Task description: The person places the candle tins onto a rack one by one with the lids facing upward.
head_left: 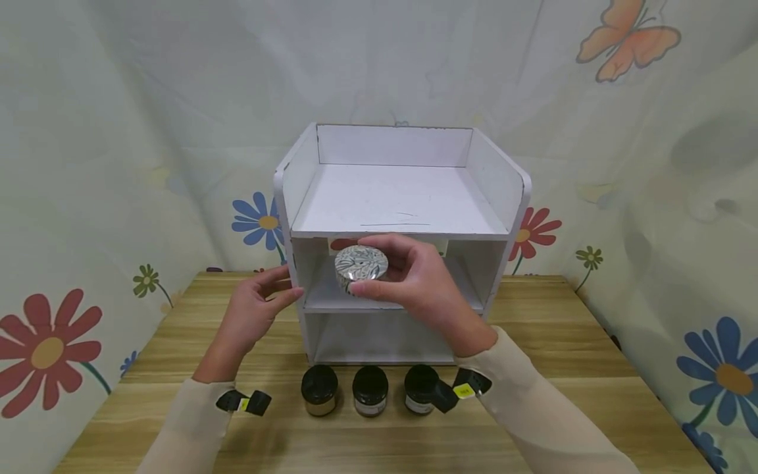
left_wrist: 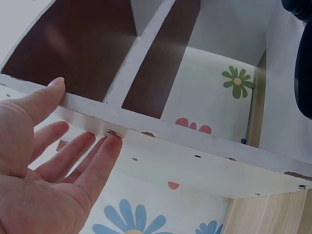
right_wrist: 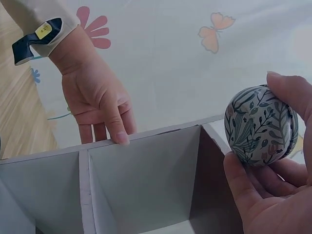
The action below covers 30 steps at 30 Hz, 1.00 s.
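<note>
My right hand (head_left: 423,280) grips a small round tin (head_left: 360,263) between thumb and fingers, in front of the shelf's middle compartment in the head view. Dark leaf patterns cover the pale tin (right_wrist: 258,126), and its lid is on. My left hand (head_left: 251,313) is at the left side of a white wooden shelf (head_left: 403,197). In the left wrist view, the left thumb (left_wrist: 46,100) rests on the panel's front edge, while the straight fingers lie along its outer side.
Three small jars with black lids stand in a row before the shelf: a left jar (head_left: 320,388), a middle jar (head_left: 370,390) and a right jar (head_left: 420,388). They stand on a wooden table (head_left: 533,408). A flower-printed curtain (head_left: 177,131) surrounds it.
</note>
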Each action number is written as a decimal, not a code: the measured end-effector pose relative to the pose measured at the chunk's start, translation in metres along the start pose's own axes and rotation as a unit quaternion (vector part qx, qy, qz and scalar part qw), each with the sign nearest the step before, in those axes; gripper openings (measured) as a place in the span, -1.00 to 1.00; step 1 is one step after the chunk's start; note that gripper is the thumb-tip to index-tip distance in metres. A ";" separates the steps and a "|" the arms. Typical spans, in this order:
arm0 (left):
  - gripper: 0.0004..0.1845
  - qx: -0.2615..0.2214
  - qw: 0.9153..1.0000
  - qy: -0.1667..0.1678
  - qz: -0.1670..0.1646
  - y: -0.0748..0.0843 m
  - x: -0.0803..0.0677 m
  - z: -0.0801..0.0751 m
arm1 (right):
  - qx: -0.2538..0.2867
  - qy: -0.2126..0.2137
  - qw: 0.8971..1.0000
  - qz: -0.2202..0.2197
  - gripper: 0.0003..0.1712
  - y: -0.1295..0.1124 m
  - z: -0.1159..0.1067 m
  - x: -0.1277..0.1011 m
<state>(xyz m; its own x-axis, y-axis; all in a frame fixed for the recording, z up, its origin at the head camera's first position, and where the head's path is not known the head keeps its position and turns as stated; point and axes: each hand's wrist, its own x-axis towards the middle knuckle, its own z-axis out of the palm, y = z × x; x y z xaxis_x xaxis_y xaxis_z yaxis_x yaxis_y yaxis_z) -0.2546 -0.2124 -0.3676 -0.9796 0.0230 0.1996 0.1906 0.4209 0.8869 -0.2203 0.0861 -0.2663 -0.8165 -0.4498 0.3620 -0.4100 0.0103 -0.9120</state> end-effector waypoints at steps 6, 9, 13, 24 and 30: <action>-0.26 0.003 1.000 0.000 0.003 0.001 0.001 0.001 | 0.010 -0.005 1.000 -0.013 -0.40 -0.002 0.000 0.003; -0.26 0.003 1.000 -0.001 0.003 0.001 0.001 0.001 | 0.020 -0.003 1.000 -0.015 -0.41 -0.003 0.000 0.006; -0.25 0.000 1.000 -0.003 0.001 0.002 0.002 0.001 | 0.028 0.001 0.999 -0.016 -0.42 -0.007 0.000 0.009; -0.26 0.006 1.000 0.001 -0.007 0.002 0.001 0.001 | 0.005 0.006 1.000 -0.020 -0.40 -0.015 0.000 0.015; -0.27 0.010 1.000 -0.002 -0.005 0.001 0.002 0.001 | 0.010 0.010 1.000 -0.019 -0.42 -0.018 0.003 0.020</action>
<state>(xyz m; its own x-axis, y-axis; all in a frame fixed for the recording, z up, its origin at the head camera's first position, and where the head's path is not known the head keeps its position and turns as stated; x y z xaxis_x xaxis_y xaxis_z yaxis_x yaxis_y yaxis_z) -0.2562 -0.2114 -0.3671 -0.9817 0.0213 0.1891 0.1791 0.4391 0.8804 -0.2281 0.0743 -0.2435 -0.8084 -0.4321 0.3996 -0.4328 -0.0238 -0.9012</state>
